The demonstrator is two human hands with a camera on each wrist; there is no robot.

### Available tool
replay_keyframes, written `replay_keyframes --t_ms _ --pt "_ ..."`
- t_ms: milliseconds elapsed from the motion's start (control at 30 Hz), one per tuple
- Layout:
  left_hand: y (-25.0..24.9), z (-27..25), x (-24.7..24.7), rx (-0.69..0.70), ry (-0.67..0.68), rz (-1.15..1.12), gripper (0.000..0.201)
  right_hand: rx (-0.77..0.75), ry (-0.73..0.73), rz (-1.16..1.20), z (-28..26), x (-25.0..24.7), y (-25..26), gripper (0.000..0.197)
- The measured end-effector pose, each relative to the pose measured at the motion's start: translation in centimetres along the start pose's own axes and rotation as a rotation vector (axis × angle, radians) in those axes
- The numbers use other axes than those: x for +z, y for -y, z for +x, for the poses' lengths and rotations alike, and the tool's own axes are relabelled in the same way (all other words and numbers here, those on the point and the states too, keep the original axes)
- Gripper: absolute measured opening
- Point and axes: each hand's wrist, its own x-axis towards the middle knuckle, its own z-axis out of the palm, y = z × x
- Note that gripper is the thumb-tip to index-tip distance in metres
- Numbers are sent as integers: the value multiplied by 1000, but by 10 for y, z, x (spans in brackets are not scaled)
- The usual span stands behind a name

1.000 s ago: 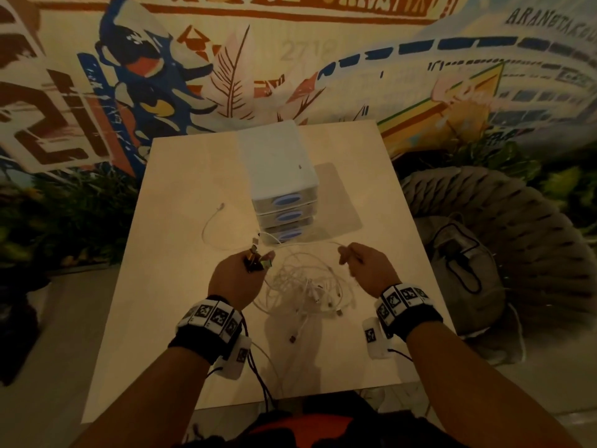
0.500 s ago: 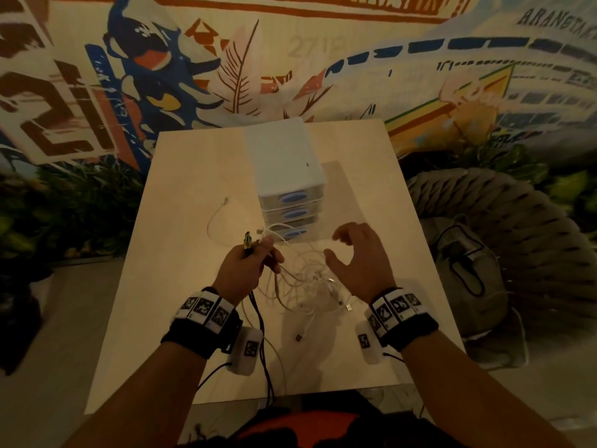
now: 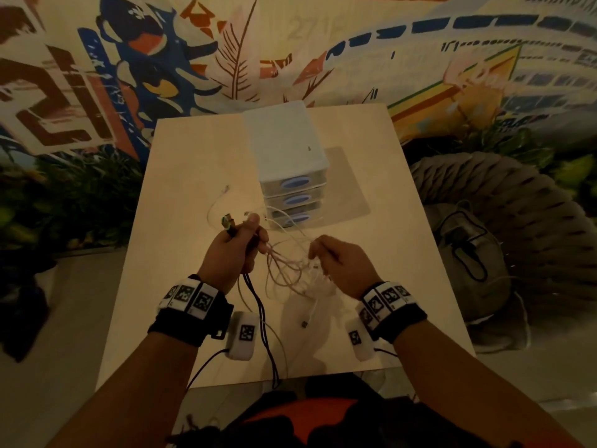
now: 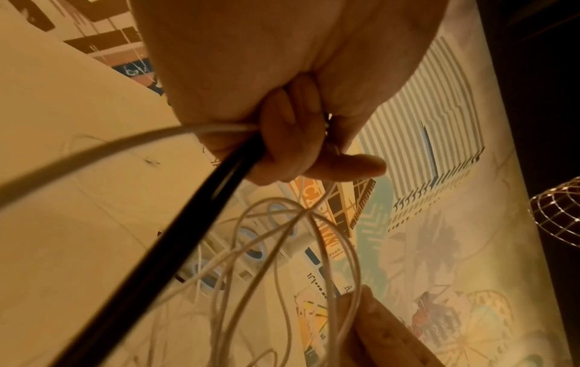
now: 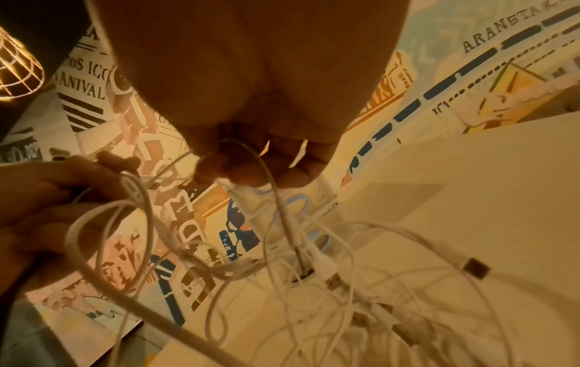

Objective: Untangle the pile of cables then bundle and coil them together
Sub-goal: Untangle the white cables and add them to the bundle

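A tangle of thin white cables (image 3: pixel 292 268) hangs between my two hands above the wooden table (image 3: pixel 181 253). My left hand (image 3: pixel 237 245) grips a black cable (image 4: pixel 194 218) together with white strands, and plug ends (image 3: pixel 227 221) stick up from its fist. The black cable (image 3: pixel 258 305) trails down toward the table's front edge. My right hand (image 3: pixel 336 263) pinches white strands (image 5: pixel 251 154) of the tangle, fingers curled. Loose loops and USB plugs (image 5: pixel 475 269) dangle under it. One white cable (image 3: pixel 216 202) lies on the table at the left.
A small white drawer unit (image 3: pixel 286 166) with blue handles stands on the table just beyond my hands. A woven chair (image 3: pixel 504 215) with a bag on it sits to the right. A painted mural wall rises behind the table.
My right hand, open half a second ago, has closed on the white strands. Both hands have lifted the tangle off the table and drawn nearer to each other.
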Motion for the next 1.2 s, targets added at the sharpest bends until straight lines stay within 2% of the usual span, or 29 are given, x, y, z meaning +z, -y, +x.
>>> replay_keyframes --t_ms 167,367,533,667,800,867,933,967,1000,1100,1133,1200 --pt "3 1 -8 -13 21 -75 49 23 -37 -39 2 -5 6 30" --pt "3 3 -11 -16 -17 -74 44 -57 -69 -185 6 -10 -6 28" --pt "1 2 -16 -6 -39 -91 44 28 -159 -292 9 -28 -46 37" --pt "0 1 -18 -3 -54 -86 44 209 -102 -430 8 -36 -78 29" --pt "-2 1 -16 -11 -56 -71 45 328 -22 -443 6 -30 -87 32" --pt "-4 0 -13 -12 -56 -56 44 303 -114 -402 6 -28 -71 31" --pt "-6 0 -9 -7 -51 -45 43 171 -282 -344 1 -26 -39 27" --pt "-7 0 -8 -4 -45 -41 43 83 -309 -291 -3 -24 -17 21" --pt "-7 0 -7 0 -40 -35 43 7 -258 -239 -8 -20 8 17" --pt "-7 1 -5 6 -40 -12 43 -87 146 -188 -17 8 58 19" --pt "-7 1 -5 5 -40 -9 42 -61 234 -173 -15 20 61 22" --pt "-8 1 -5 2 -34 -9 42 64 294 -108 -3 42 53 27"
